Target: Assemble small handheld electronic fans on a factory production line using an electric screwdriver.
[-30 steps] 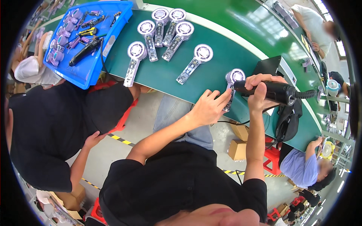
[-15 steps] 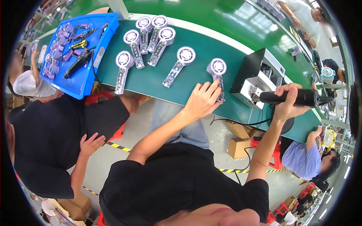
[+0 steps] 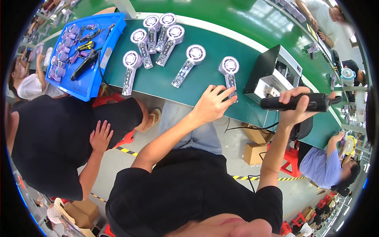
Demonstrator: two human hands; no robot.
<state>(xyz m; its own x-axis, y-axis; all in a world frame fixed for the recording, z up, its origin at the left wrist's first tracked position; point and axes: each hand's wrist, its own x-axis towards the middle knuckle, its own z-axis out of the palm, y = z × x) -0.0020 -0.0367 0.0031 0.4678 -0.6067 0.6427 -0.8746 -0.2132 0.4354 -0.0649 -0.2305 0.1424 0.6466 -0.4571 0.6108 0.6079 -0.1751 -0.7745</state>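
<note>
Head view showed the left hand [image 3: 211, 103] spread flat-fingered on the green counter [image 3: 158, 81], its fingertips touching the lower end of a pale purple handheld fan [image 3: 229, 73]. That fan lay just ahead of the left hand, round head away from the person and handle pointing back toward them, so its long axis ran nearly straight out from the body; the left hand was plainly the nearer one. The right hand [image 3: 294, 106] was closed around a black electric screwdriver [image 3: 296, 102], held roughly level off to the right, over the counter's near edge and just below a black box-shaped unit [image 3: 272, 73], well apart from the fan. Whether its tip carried a bit was hard to tell at this distance. Five more fans [image 3: 166, 39] lay farther left along the counter, and a blue tray [image 3: 112, 39] of parts sat at the far left. Compared with a second earlier, the screwdriver had swung away from the fan's head, where it had been pressed, out to the right, while the left hand had stayed at the handle.
</note>
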